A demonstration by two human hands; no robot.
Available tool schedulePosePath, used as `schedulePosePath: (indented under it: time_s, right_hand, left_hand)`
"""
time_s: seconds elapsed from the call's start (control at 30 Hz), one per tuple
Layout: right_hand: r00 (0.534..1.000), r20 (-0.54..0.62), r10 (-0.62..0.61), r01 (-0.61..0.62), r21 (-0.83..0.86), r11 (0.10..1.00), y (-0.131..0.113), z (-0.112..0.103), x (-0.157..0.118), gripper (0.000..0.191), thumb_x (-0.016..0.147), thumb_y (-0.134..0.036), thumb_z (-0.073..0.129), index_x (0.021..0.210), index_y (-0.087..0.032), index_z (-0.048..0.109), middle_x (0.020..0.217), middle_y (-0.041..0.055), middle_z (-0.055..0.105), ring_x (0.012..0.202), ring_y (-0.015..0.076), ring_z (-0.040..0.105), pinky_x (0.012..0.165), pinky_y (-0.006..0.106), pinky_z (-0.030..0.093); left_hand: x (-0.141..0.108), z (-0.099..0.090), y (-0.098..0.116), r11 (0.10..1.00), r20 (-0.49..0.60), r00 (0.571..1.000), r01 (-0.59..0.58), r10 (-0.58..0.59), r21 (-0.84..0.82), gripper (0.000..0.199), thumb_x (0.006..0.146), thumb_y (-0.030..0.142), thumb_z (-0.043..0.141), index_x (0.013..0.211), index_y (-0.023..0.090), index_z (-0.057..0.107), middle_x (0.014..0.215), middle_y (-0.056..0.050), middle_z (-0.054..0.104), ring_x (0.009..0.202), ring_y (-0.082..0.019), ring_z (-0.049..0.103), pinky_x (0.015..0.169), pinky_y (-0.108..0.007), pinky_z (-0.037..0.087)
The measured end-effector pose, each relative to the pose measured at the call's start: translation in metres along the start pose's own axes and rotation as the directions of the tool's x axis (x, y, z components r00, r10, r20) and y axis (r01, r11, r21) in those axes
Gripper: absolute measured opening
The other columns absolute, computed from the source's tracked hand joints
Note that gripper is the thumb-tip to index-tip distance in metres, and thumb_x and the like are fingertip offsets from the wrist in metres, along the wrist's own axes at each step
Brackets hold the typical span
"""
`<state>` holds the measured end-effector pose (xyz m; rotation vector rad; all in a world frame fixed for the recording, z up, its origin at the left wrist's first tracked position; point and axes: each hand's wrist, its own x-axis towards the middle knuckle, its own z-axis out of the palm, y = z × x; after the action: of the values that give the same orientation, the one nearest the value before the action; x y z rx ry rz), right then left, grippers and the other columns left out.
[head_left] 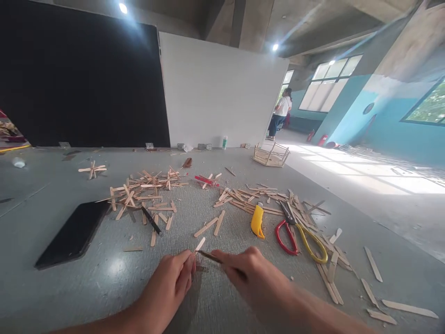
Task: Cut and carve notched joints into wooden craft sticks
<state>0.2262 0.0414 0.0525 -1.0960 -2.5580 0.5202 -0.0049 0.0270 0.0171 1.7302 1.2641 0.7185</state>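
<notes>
Concealed and Illegible Parts

From where I stand, the left hand (173, 277) covers the lower end of the stick (200, 244). The right hand (248, 269) conceals the tool's (211, 256) grip; tool type indeterminate. Bottle (225, 143) label: too small to read. Black board (86, 79): cut off at left.

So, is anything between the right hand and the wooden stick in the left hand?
Only the thin dark tool held by the right hand, its tip at the wooden stick; nothing else visible intervenes. The scissors lie farther off, to the side.
</notes>
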Motion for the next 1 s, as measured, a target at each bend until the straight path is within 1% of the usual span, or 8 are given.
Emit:
schedulePosePath:
  time_s: [0.1, 0.3, 0.5, 0.7, 0.77, 0.87, 0.93, 1.0]
  right_hand:
    - [0.995, -0.024, 0.096, -0.09, 0.178, 0.98, 0.001, -0.004, 0.006, 0.039, 0.102, -0.017, 0.042, 0.12, -0.019, 0.076, 0.073, -0.0014, 0.07, 0.06, 0.0098, 0.049, 0.056, 0.018, 0.04]
    - [0.993, 0.012, -0.114, 0.114, -0.146, 0.983, 0.002, 0.008, -0.008, 0.052, 0.095, -0.009, 0.041, 0.144, -0.004, 0.056, 0.068, 0.0063, 0.069, 0.049, 0.0111, 0.045, 0.05, 0.024, 0.035]
    - [0.991, -0.066, 0.115, -0.104, 0.147, 0.984, -0.002, 0.004, -0.003, 0.039, 0.102, -0.02, 0.043, 0.127, -0.02, 0.073, 0.073, -0.0002, 0.071, 0.06, 0.0114, 0.052, 0.057, 0.02, 0.043]
    - [0.983, -0.027, -0.183, 0.177, -0.156, 0.972, 0.005, 0.015, -0.011, 0.05, 0.099, -0.009, 0.036, 0.145, -0.001, 0.054, 0.067, 0.0065, 0.066, 0.049, 0.0119, 0.042, 0.048, 0.025, 0.034]
    - [0.998, -0.034, -0.055, 0.054, -0.018, 0.998, 0.002, 0.011, -0.008, 0.046, 0.101, -0.014, 0.039, 0.141, -0.008, 0.061, 0.066, 0.0024, 0.065, 0.05, 0.0102, 0.043, 0.05, 0.022, 0.036]
    - [0.99, -0.025, 0.138, -0.127, 0.253, 0.959, -0.004, 0.003, 0.0, 0.039, 0.103, -0.021, 0.043, 0.131, -0.02, 0.071, 0.075, -0.0001, 0.071, 0.061, 0.0106, 0.052, 0.059, 0.019, 0.044]
    - [0.991, -0.022, 0.134, -0.123, 0.267, 0.956, -0.003, 0.004, 0.001, 0.04, 0.104, -0.021, 0.042, 0.133, -0.021, 0.07, 0.081, 0.0011, 0.074, 0.065, 0.012, 0.056, 0.063, 0.021, 0.047]
    - [0.999, -0.04, 0.015, -0.011, 0.094, 0.995, 0.001, 0.01, -0.003, 0.044, 0.104, -0.017, 0.039, 0.14, -0.014, 0.063, 0.075, 0.0035, 0.072, 0.058, 0.0116, 0.055, 0.057, 0.02, 0.045]
  left_hand:
    - [0.0, 0.0, 0.0, 0.998, -0.008, 1.0, 0.01, -0.01, 0.055, 0.045, 0.104, 0.054, 0.027, 0.072, 0.024, 0.035, 0.065, 0.005, 0.039, 0.06, -0.014, 0.035, 0.056, -0.024, 0.031]
    - [0.0, 0.002, 0.0, 0.998, 0.022, 0.998, 0.058, -0.058, 0.016, 0.05, 0.103, 0.061, 0.019, 0.073, 0.024, 0.035, 0.061, 0.007, 0.034, 0.056, -0.013, 0.031, 0.053, -0.025, 0.028]
    - [-0.005, -0.003, 0.005, 0.991, 0.005, 1.0, -0.002, 0.002, 0.137, 0.044, 0.104, 0.053, 0.026, 0.074, 0.023, 0.038, 0.067, 0.004, 0.042, 0.063, -0.015, 0.037, 0.06, -0.026, 0.031]
    - [-0.004, -0.003, 0.003, 0.999, 0.021, 1.0, -0.023, 0.023, 0.025, 0.042, 0.107, 0.049, 0.026, 0.074, 0.024, 0.033, 0.062, 0.007, 0.033, 0.058, -0.013, 0.028, 0.054, -0.024, 0.026]
    - [-0.004, -0.003, 0.003, 1.0, 0.02, 0.999, -0.026, 0.026, 0.014, 0.041, 0.106, 0.048, 0.027, 0.074, 0.024, 0.034, 0.064, 0.007, 0.035, 0.059, -0.013, 0.03, 0.054, -0.024, 0.028]
    - [-0.005, -0.002, 0.003, 0.995, -0.009, 0.999, -0.031, 0.032, 0.093, 0.038, 0.106, 0.044, 0.029, 0.074, 0.024, 0.037, 0.065, 0.005, 0.039, 0.061, -0.014, 0.034, 0.057, -0.025, 0.029]
    - [-0.005, -0.002, 0.002, 0.99, -0.028, 0.999, -0.029, 0.033, 0.139, 0.039, 0.106, 0.044, 0.028, 0.074, 0.023, 0.038, 0.066, 0.004, 0.043, 0.061, -0.015, 0.036, 0.059, -0.026, 0.029]
    - [-0.004, -0.001, 0.001, 0.993, -0.019, 0.999, -0.025, 0.027, 0.113, 0.041, 0.106, 0.046, 0.026, 0.074, 0.024, 0.037, 0.064, 0.005, 0.041, 0.06, -0.014, 0.035, 0.057, -0.026, 0.028]
